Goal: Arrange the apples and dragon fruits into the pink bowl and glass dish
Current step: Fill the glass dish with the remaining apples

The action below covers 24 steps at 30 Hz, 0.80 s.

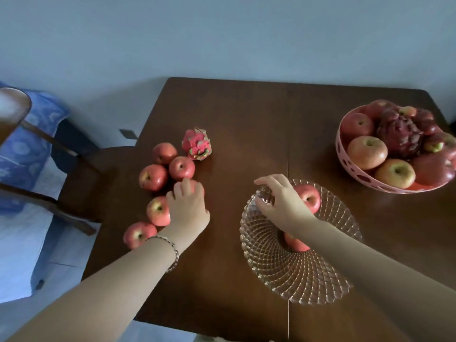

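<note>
The glass dish [296, 275] stands on the near part of the dark wooden counter [246, 114]. It holds two apples. The far apple [310, 197] lies against the dish's far rim. The middle apple [294, 244] lies near its centre, partly hidden under the right forearm.

The right grip [278, 201] hangs over the dish's far-left rim with its fingers curled and its thumb and fingertips at the scalloped edge. I cannot tell whether it is grasping the rim or only touching it.

Just left of the dish, the left grip [187, 206] is grasping the nearest apple [196, 187], which rests on the counter. The fingers are curled over the top of the fruit. A bracelet [172, 248] circles that wrist.

Farther left of the dish, five loose apples [153, 177] lie on the counter in an uneven cluster, touching or nearly touching one another. A loose dragon fruit [197, 144] lies left of the dish and farther back, just beside the far end of that cluster.

Beyond the dish to its right, and well apart from it, the pink bowl [341, 156] stands near the counter's far corner. It is heaped with apples around a darker bowl dragon fruit [397, 134].

Far left of the dish, past the counter's edge, stands a wooden chair [84, 183]. Beside the chair is a blue patterned cloth [27, 149].
</note>
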Available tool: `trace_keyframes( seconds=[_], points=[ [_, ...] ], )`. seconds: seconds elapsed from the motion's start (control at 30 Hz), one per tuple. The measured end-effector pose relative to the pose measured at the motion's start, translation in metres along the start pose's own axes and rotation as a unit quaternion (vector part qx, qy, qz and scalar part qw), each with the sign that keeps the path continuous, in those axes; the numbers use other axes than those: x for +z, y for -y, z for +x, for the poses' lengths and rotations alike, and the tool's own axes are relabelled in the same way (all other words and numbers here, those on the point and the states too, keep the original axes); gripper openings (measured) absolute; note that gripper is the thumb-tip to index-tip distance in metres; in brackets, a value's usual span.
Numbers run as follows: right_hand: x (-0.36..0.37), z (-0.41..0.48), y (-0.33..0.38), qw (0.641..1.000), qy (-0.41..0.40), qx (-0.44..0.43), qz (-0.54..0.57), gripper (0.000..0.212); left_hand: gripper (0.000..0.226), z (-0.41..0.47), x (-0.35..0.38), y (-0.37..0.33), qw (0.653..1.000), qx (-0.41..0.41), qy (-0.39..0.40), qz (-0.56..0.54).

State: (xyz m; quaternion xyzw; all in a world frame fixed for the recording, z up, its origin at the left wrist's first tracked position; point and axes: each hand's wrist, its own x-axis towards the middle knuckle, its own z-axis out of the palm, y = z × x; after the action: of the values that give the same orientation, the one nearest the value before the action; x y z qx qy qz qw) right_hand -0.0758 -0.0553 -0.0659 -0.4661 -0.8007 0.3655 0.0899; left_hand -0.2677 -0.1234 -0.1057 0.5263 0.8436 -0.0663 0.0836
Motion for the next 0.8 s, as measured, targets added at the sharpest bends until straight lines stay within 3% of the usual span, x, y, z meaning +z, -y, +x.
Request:
trace_keyframes(
  seconds=[0.13, 0.37, 0.57, 0.8],
  points=[
    [0.039, 0.03, 0.035, 0.999, 0.037, -0.015, -0.007, 0.05, 0.08, 0.015, 0.006, 0.048, 0.981, -0.15, 0.125, 0.004],
    [0.132, 0.09, 0.085, 0.976, 0.165, 0.05, -0.131, 0.079, 0.084, 0.024, 0.028, 0.085, 0.976, -0.114, 0.17, -0.073],
    [0.158, 0.107, 0.082, 0.986, 0.096, 0.117, -0.07, 0.081, 0.085, 0.021, 0.019, 0.089, 0.974, -0.077, 0.19, -0.093],
    [0.08, 0.054, 0.062, 0.992, -0.033, 0.092, 0.073, 0.082, 0.08, 0.007, -0.016, 0.057, 0.977, 0.021, 0.121, -0.173]
  ],
)
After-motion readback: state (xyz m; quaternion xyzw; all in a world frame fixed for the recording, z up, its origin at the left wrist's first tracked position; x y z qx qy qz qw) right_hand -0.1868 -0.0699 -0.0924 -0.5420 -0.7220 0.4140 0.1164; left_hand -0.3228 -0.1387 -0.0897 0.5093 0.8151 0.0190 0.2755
